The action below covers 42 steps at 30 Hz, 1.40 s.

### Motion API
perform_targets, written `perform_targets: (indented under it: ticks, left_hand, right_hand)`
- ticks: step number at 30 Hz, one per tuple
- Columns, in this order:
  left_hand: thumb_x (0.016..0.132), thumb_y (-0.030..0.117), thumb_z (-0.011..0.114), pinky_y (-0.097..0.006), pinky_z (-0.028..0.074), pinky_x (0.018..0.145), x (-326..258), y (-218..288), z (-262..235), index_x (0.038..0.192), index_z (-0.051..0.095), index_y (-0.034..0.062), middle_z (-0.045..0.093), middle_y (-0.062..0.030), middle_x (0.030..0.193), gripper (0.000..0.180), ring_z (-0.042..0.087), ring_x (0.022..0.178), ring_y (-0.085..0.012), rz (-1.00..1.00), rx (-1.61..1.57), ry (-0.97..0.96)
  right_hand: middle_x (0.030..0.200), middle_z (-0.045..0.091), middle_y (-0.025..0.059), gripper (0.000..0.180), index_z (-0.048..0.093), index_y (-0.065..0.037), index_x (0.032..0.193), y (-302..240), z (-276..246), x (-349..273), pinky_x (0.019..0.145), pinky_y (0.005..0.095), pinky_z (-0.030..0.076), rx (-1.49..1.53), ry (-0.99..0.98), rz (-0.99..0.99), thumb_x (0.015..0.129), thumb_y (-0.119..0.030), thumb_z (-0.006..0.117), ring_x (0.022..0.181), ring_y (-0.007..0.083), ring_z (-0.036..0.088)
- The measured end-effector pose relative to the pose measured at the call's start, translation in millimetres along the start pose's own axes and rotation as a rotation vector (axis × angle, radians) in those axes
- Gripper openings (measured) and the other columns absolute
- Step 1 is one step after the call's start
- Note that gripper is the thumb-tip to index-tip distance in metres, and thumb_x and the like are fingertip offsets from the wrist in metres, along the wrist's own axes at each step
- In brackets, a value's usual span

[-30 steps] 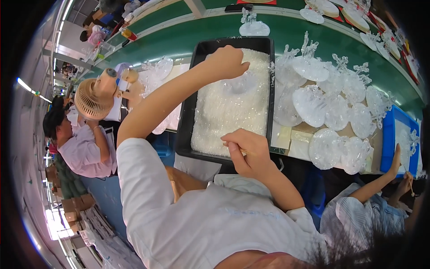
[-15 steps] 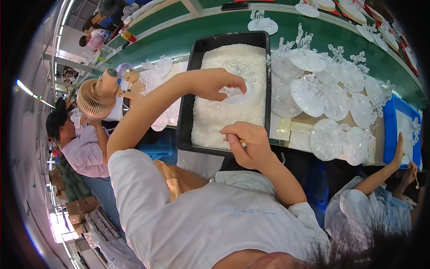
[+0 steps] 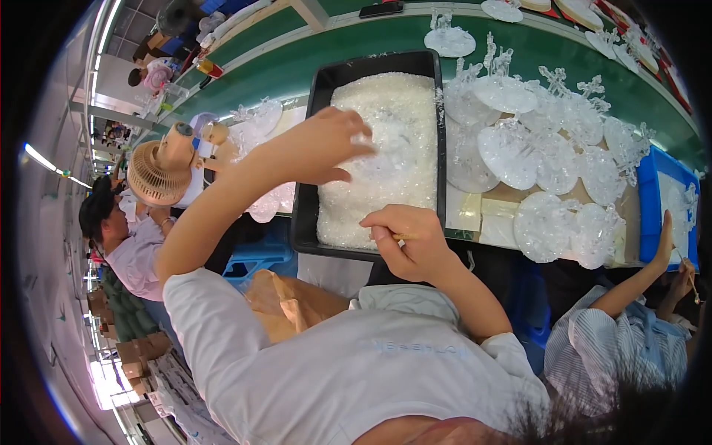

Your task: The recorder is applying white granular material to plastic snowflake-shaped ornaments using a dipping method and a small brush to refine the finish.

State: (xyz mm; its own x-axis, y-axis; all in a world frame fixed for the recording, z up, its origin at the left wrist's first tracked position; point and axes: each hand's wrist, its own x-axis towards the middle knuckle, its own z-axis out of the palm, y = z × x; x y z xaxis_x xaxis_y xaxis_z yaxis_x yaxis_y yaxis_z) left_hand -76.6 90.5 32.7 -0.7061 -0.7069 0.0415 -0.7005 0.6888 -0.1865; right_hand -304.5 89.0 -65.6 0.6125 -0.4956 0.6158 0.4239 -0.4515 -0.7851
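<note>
A black tray (image 3: pixel 443 170) full of white sparkling granules (image 3: pixel 345 211) lies in front of me. A pale round piece (image 3: pixel 400 152) is in the granules, partly covered, its outline hard to make out. Over the tray's left part is my left hand (image 3: pixel 334 144), its fingers apart, slightly blurred and holding nothing. My right hand (image 3: pixel 415 239) is closed above the tray's near right corner, with a thin wooden stick (image 3: pixel 400 236) between thumb and fingers; the stick's tip is hidden.
Many clear discs with upright figures (image 3: pixel 512 156) crowd the table to the right, beside a blue tray (image 3: pixel 649 204) where a co-worker's hand (image 3: pixel 662 248) works. A beige fan (image 3: pixel 159 170) stands left, near another person (image 3: pixel 126 237). A phone (image 3: pixel 381 10) lies at the far side.
My left hand has moved left, off the pale round piece, and its fingers have spread. The right hand has stayed nearly in place with the stick.
</note>
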Motion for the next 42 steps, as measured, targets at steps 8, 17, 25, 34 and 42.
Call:
perform_targets:
  ticks: [8, 17, 25, 34, 42]
  left_hand:
    - [0.089, 0.022, 0.059, -0.045, 0.053, 0.068, 1, 6, 32, 0.131, 0.045, -0.0066, 0.066, -0.0239, 0.075, 0.053, 0.065, 0.072, -0.0424, -1.323, -0.902, -0.496]
    - [0.079, 0.031, 0.073, -0.046, 0.053, 0.075, 10, -4, 12, 0.130, 0.046, -0.0060, 0.067, -0.0239, 0.079, 0.069, 0.066, 0.081, -0.0421, -1.036, -0.561, -0.269]
    - [0.079, 0.029, 0.073, -0.040, 0.055, 0.076, -36, 52, 50, 0.111, 0.064, -0.0039, 0.068, -0.0207, 0.087, 0.047, 0.069, 0.083, -0.0356, -0.905, -0.598, -0.540]
    - [0.082, 0.003, 0.063, -0.036, 0.055, 0.074, -43, 77, 59, 0.110, 0.063, -0.0031, 0.066, -0.0181, 0.097, 0.028, 0.068, 0.083, -0.0301, -0.971, -0.614, -0.210]
    - [0.087, 0.009, 0.064, -0.034, 0.054, 0.071, -32, 93, 64, 0.109, 0.064, 0.0006, 0.065, -0.0157, 0.100, 0.024, 0.067, 0.089, -0.0235, -0.948, -0.536, 0.027]
  right_hand:
    - [0.068, 0.061, 0.0105, 0.015, 0.067, -0.001, 0.091, 2, 1, 1, 0.052, 0.0309, 0.046, 0.021, 0.005, -0.039, 0.081, 0.005, 0.056, 0.054, 0.0225, 0.058]
    - [0.067, 0.060, 0.0098, 0.016, 0.067, -0.001, 0.088, 3, -2, -1, 0.051, 0.0318, 0.046, 0.004, 0.036, -0.105, 0.078, 0.006, 0.057, 0.054, 0.0235, 0.058]
    - [0.065, 0.059, 0.0067, 0.019, 0.067, -0.001, 0.086, 6, 3, -3, 0.047, 0.0317, 0.045, 0.033, 0.050, -0.218, 0.072, 0.007, 0.058, 0.051, 0.0224, 0.056]
    - [0.065, 0.059, 0.0068, 0.019, 0.066, -0.001, 0.087, 7, 2, -5, 0.048, 0.0316, 0.046, 0.035, 0.058, -0.205, 0.071, 0.006, 0.059, 0.052, 0.0230, 0.058]
    - [0.066, 0.060, 0.0072, 0.019, 0.066, -0.002, 0.086, 6, 1, -6, 0.048, 0.0318, 0.046, 0.009, 0.061, -0.223, 0.070, 0.006, 0.060, 0.053, 0.0234, 0.059]
